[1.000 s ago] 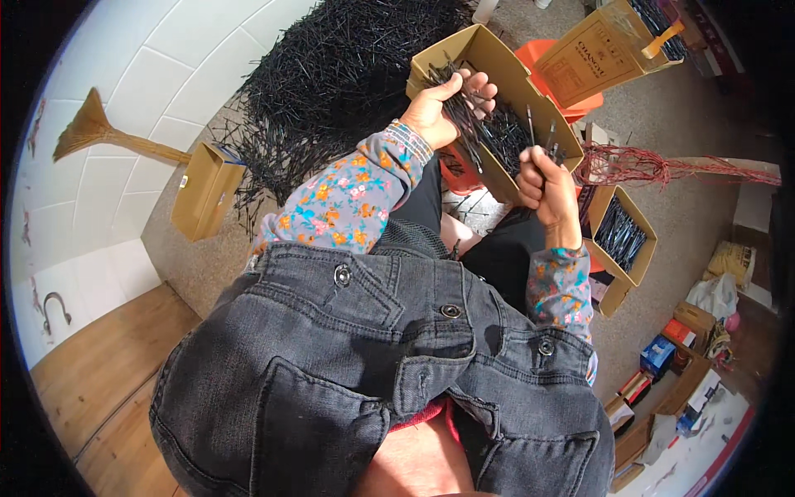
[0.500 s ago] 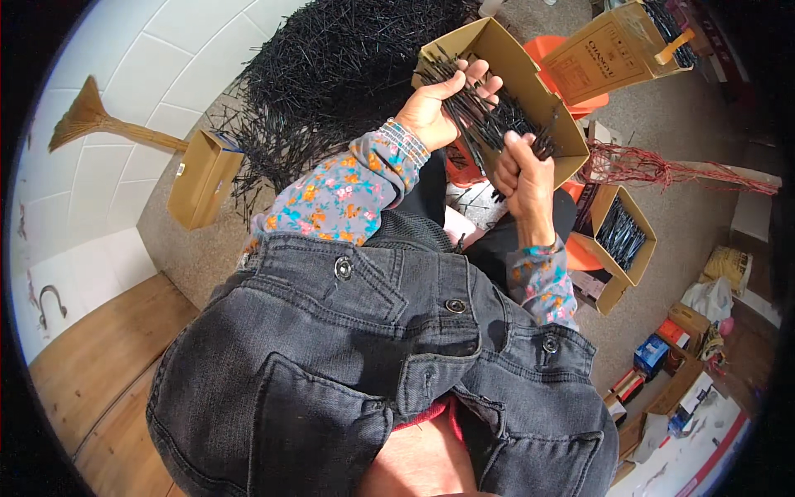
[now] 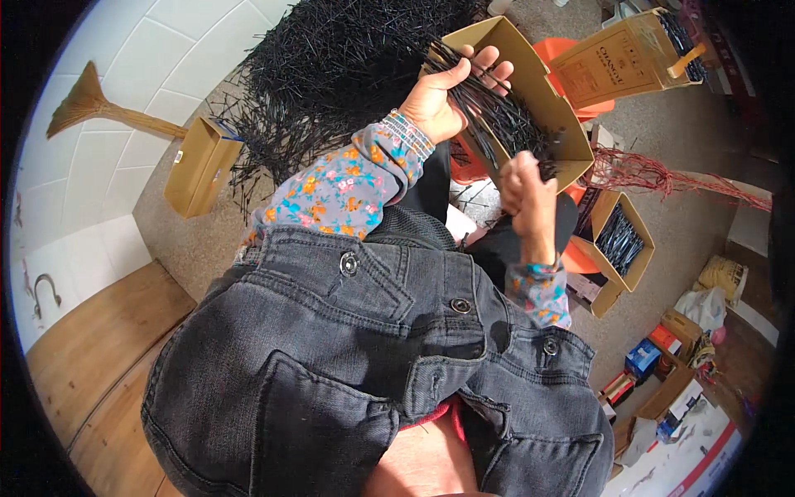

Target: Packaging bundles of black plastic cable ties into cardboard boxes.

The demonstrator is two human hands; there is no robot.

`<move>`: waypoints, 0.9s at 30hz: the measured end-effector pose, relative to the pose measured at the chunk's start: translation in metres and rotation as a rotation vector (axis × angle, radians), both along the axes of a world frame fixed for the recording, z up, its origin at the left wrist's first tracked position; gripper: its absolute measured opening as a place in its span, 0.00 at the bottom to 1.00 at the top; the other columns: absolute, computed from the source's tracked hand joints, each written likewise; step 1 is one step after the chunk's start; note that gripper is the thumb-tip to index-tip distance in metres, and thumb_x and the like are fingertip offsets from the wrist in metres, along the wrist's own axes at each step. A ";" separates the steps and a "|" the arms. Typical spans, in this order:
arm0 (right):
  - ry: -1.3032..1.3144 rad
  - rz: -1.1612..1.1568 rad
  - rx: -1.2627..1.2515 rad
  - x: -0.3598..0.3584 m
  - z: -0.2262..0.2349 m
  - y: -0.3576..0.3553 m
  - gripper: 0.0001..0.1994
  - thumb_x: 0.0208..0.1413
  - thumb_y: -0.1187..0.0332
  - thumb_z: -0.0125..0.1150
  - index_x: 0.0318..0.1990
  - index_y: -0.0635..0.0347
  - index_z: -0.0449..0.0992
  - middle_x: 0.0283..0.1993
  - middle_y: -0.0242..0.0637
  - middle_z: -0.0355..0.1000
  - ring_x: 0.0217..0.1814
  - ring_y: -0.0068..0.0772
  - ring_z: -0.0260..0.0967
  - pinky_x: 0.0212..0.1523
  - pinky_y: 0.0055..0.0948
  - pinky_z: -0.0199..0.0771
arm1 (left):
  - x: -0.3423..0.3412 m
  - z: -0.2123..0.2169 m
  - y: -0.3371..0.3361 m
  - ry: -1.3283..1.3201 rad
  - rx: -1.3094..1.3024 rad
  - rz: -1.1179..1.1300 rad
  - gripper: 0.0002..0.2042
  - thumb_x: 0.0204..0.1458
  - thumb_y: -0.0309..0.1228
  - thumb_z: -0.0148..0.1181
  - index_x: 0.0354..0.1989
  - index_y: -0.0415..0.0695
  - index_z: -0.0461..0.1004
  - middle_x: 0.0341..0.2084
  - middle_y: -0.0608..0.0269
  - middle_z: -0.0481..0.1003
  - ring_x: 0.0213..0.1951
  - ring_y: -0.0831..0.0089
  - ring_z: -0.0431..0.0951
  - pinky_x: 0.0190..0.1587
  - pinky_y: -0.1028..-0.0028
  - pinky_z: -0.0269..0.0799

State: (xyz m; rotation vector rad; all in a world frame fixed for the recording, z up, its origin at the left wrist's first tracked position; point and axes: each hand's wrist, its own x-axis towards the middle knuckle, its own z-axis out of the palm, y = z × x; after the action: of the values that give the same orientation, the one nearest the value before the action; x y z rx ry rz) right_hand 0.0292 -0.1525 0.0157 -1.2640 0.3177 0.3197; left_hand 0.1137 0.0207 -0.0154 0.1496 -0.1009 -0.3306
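My left hand (image 3: 437, 103) is closed around a loose bundle of thin black strips (image 3: 472, 93), with the thumb across them and fingertips curled up. This bundle lies over the left side of an open cardboard box (image 3: 571, 137), which holds more black strips (image 3: 523, 124). Close to the box's near edge is my right hand (image 3: 528, 199), smeared by motion. Its fingers are curled into a fist, and dark ends stick out near the thumb. How many strips it grips cannot be made out.
A big heap of black strips (image 3: 348, 66) covers the floor ahead. A narrow carton (image 3: 195, 170) and a straw broom (image 3: 99, 109) stand left. Rightward are a tall carton (image 3: 604, 65), a smaller box of strips (image 3: 638, 257) and tangled red strands (image 3: 654, 172).
My right hand has shifted slightly down and blurs with motion. The strips in my left hand sit somewhat flatter, and that hand has barely moved.
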 end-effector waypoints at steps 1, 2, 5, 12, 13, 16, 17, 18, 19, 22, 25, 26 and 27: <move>0.039 0.070 -0.129 -0.005 0.001 0.007 0.14 0.55 0.61 0.54 0.21 0.58 0.68 0.12 0.20 0.51 0.10 0.11 0.44 0.10 0.15 0.40 | 0.001 0.000 -0.001 0.000 -0.006 -0.004 0.08 0.55 0.30 0.48 0.43 0.51 0.69 0.49 0.63 0.69 0.56 0.57 0.63 0.58 0.54 0.57; 0.041 0.068 -0.128 -0.007 0.001 0.011 0.14 0.55 0.61 0.54 0.21 0.58 0.68 0.12 0.20 0.51 0.10 0.11 0.44 0.10 0.15 0.40 | 0.000 0.000 -0.001 0.000 -0.010 -0.006 0.09 0.55 0.30 0.48 0.43 0.51 0.69 0.49 0.63 0.69 0.56 0.57 0.63 0.58 0.54 0.57; -0.070 0.166 -0.181 -0.011 0.000 0.022 0.10 0.53 0.65 0.57 0.26 0.61 0.71 0.12 0.19 0.53 0.10 0.10 0.44 0.10 0.15 0.41 | -0.001 0.001 -0.003 0.005 -0.009 -0.017 0.08 0.55 0.31 0.48 0.43 0.52 0.69 0.49 0.64 0.69 0.56 0.57 0.63 0.58 0.55 0.58; -0.090 0.087 -0.104 -0.014 -0.003 0.030 0.05 0.46 0.72 0.64 0.28 0.61 0.73 0.16 0.20 0.62 0.14 0.09 0.50 0.14 0.13 0.46 | -0.005 0.005 -0.004 0.049 0.024 -0.005 0.07 0.54 0.31 0.49 0.41 0.50 0.69 0.48 0.61 0.69 0.54 0.56 0.65 0.56 0.56 0.60; -0.106 0.052 -0.097 -0.014 -0.003 0.031 0.05 0.46 0.73 0.64 0.29 0.61 0.73 0.17 0.20 0.63 0.14 0.09 0.50 0.14 0.13 0.46 | -0.006 0.005 -0.004 0.043 0.025 -0.018 0.08 0.55 0.31 0.48 0.42 0.51 0.69 0.49 0.62 0.69 0.55 0.56 0.64 0.57 0.55 0.59; -0.108 0.009 -0.036 -0.015 0.003 0.034 0.06 0.45 0.74 0.64 0.31 0.62 0.73 0.18 0.21 0.64 0.14 0.09 0.50 0.14 0.13 0.46 | -0.006 0.003 -0.003 0.037 0.019 -0.036 0.08 0.56 0.32 0.47 0.42 0.51 0.69 0.49 0.63 0.69 0.56 0.56 0.63 0.58 0.55 0.57; -0.108 -0.014 -0.005 -0.015 0.004 0.034 0.06 0.45 0.74 0.64 0.31 0.62 0.73 0.18 0.22 0.64 0.14 0.09 0.50 0.14 0.13 0.46 | -0.006 0.002 -0.003 0.037 0.015 -0.040 0.08 0.56 0.32 0.47 0.42 0.51 0.69 0.49 0.62 0.69 0.56 0.56 0.63 0.58 0.55 0.57; -0.107 -0.014 -0.005 -0.015 0.003 0.034 0.06 0.45 0.74 0.64 0.31 0.62 0.73 0.18 0.22 0.64 0.14 0.09 0.50 0.14 0.13 0.46 | -0.006 0.001 -0.003 0.038 0.012 -0.045 0.08 0.56 0.32 0.47 0.42 0.51 0.69 0.49 0.62 0.69 0.56 0.56 0.63 0.58 0.55 0.57; -0.120 -0.017 -0.002 -0.015 0.003 0.034 0.06 0.46 0.73 0.64 0.32 0.62 0.73 0.18 0.21 0.64 0.14 0.09 0.49 0.13 0.13 0.46 | -0.006 0.001 -0.004 0.037 0.011 -0.046 0.08 0.56 0.32 0.47 0.42 0.51 0.69 0.49 0.62 0.69 0.56 0.56 0.63 0.58 0.55 0.57; -0.143 -0.025 0.004 -0.015 0.003 0.034 0.06 0.47 0.72 0.63 0.32 0.61 0.73 0.17 0.21 0.62 0.13 0.09 0.48 0.13 0.13 0.45 | -0.006 0.002 -0.004 0.047 0.008 -0.049 0.08 0.56 0.32 0.47 0.42 0.51 0.69 0.49 0.62 0.69 0.56 0.56 0.63 0.58 0.55 0.57; -0.060 -0.083 -0.001 -0.012 0.006 0.034 0.06 0.50 0.69 0.59 0.31 0.63 0.72 0.13 0.19 0.53 0.10 0.10 0.44 0.09 0.15 0.42 | -0.006 0.000 -0.005 0.043 0.029 -0.051 0.08 0.56 0.32 0.47 0.42 0.51 0.69 0.50 0.62 0.69 0.55 0.57 0.64 0.59 0.55 0.57; -0.060 -0.084 0.000 -0.010 0.005 0.034 0.06 0.50 0.69 0.59 0.31 0.63 0.72 0.13 0.19 0.53 0.10 0.10 0.44 0.09 0.15 0.42 | -0.006 -0.001 -0.005 0.041 0.039 -0.051 0.08 0.56 0.32 0.47 0.41 0.51 0.69 0.50 0.62 0.68 0.55 0.57 0.64 0.59 0.55 0.57; -0.037 -0.119 -0.001 -0.008 0.003 0.035 0.07 0.51 0.68 0.59 0.31 0.63 0.72 0.13 0.19 0.52 0.10 0.11 0.44 0.09 0.15 0.41 | -0.006 -0.001 -0.006 0.041 0.040 -0.052 0.08 0.56 0.32 0.47 0.41 0.51 0.69 0.50 0.62 0.68 0.55 0.57 0.64 0.59 0.55 0.57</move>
State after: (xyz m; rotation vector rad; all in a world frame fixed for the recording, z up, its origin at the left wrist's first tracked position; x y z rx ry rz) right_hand 0.0210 -0.1173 0.0185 -1.2452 0.3595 0.1946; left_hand 0.1078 0.0146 -0.0163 0.1797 -0.0581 -0.3877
